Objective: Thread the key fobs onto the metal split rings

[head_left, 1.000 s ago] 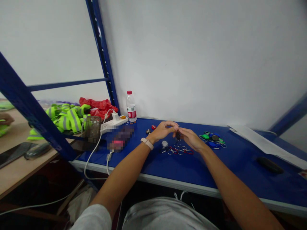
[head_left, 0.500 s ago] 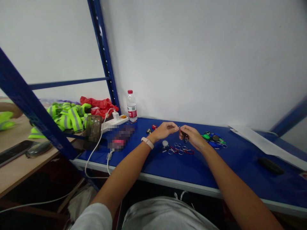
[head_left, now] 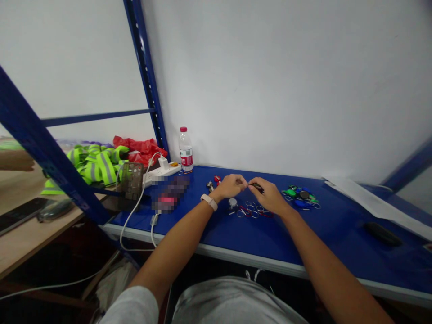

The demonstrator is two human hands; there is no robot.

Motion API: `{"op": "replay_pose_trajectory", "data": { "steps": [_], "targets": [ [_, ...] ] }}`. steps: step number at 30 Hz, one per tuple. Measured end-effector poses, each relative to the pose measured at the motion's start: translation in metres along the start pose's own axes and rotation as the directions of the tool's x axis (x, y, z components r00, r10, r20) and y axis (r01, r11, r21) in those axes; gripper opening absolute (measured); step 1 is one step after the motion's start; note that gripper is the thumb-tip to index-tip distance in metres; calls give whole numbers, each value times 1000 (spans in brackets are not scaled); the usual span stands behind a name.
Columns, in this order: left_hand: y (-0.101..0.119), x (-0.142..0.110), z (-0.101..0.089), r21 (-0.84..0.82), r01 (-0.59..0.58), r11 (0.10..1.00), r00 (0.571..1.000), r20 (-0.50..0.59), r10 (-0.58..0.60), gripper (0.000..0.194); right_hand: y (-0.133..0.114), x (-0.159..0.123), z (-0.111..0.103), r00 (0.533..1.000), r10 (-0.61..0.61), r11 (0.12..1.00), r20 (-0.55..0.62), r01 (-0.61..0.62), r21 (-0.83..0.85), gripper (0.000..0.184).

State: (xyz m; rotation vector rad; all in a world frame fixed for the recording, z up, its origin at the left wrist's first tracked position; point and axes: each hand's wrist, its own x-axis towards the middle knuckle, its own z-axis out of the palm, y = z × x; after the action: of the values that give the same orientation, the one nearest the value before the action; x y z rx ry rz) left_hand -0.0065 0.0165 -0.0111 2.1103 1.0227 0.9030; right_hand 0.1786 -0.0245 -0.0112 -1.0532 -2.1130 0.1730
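Both hands meet above the blue tabletop (head_left: 236,238). My left hand (head_left: 233,185) is pinched, its fingertips almost touching those of the right; whatever sits between them is too small to make out. In my right hand (head_left: 268,195) a small dark object (head_left: 257,186) is gripped between thumb and fingers. Below the hands lie several metal split rings (head_left: 240,214) and red carabiner clips (head_left: 266,213), partly covered by the right hand. A small round silvery piece (head_left: 232,202) rests just under the left hand.
To the right is a pile of green, blue and black round pieces (head_left: 303,195) with rings. A bottle (head_left: 186,153), power strip (head_left: 162,172) and cable (head_left: 130,216) stand left. White paper (head_left: 374,204) and a black case (head_left: 382,234) lie right. Another person's arm (head_left: 15,160) shows far left.
My right hand has turned and shifted slightly left and down, showing more of its back over the clips. The left hand moved down a little. The other person's arm at far left moved.
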Motion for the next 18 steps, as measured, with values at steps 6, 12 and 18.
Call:
{"op": "replay_pose_trajectory", "data": {
  "steps": [6,12,18],
  "targets": [
    [-13,4,4,-92,78,993,996,57,-72,23,6,-1,-1,997,-61,995,42,64,-80,21],
    [-8,1,3,-154,52,987,992,120,-34,30,4,0,-2,1000,2,998,-11,-3,-67,18],
    [1,0,2,-207,-13,978,979,195,54,31,10,1,-6,994,93,992,-54,-98,-84,17]
  ]
}}
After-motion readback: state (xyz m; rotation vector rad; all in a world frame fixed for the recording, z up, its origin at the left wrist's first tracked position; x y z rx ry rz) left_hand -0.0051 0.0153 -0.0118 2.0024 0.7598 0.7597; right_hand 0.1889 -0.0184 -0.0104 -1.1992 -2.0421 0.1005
